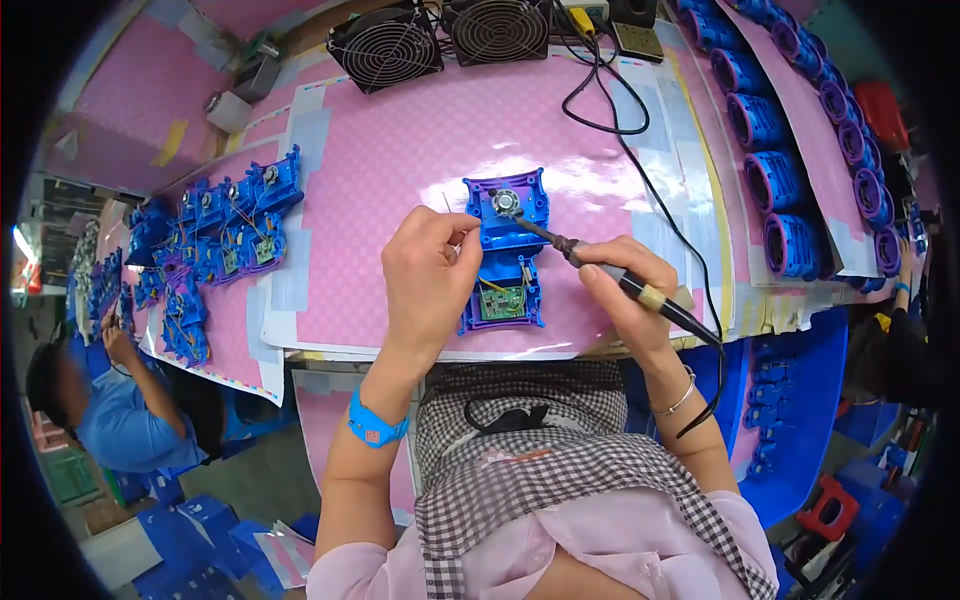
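Pink sheeting (pixel 375 170) covers the bench, two black fans (pixel 385 50) behind. Before the worker lies one opened housing (pixel 503 257), blue and purple, two halves, with one round speaker (pixel 506 203) and one green circuit board (pixel 502 303). Right hand (pixel 638 322) clamps one soldering iron (pixel 632 285); left hand (pixel 430 268) has fingertips together, on what I can't tell.

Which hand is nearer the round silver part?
Left. The left hand is close by, lower left of the round silver part; the right hand is farther off, to its lower right.
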Tool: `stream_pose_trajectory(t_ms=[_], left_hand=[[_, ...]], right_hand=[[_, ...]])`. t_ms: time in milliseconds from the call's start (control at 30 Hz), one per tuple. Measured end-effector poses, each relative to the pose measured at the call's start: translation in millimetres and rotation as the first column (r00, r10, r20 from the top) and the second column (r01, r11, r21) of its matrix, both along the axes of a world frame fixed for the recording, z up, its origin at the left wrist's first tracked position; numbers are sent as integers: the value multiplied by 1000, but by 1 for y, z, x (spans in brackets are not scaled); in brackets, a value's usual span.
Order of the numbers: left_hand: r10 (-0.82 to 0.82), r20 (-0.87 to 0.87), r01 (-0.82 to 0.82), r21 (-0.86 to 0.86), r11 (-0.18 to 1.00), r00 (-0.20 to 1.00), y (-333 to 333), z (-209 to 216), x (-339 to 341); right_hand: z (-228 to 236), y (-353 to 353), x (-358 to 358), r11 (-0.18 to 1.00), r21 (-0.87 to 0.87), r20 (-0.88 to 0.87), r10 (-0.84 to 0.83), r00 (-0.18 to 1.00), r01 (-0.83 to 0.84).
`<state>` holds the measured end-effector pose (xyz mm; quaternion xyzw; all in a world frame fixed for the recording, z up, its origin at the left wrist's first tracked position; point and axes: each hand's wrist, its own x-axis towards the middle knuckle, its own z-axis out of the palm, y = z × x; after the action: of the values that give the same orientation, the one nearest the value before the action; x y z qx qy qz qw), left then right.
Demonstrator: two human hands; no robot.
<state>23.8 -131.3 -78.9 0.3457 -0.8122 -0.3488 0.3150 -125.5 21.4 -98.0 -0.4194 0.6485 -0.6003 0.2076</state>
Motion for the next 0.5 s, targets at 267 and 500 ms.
stream_pose_trajectory(t_ms=[267,500], left_hand=[[-56,-22,54,-61,997,998,10,3,-7],[-85,37,87,-41,995,996,9,-1,-19]], right_hand=[[15,5,-19,990,-34,-58,-136,989,134],[15,-2,-24,999,17,-108,-41,993,43]])
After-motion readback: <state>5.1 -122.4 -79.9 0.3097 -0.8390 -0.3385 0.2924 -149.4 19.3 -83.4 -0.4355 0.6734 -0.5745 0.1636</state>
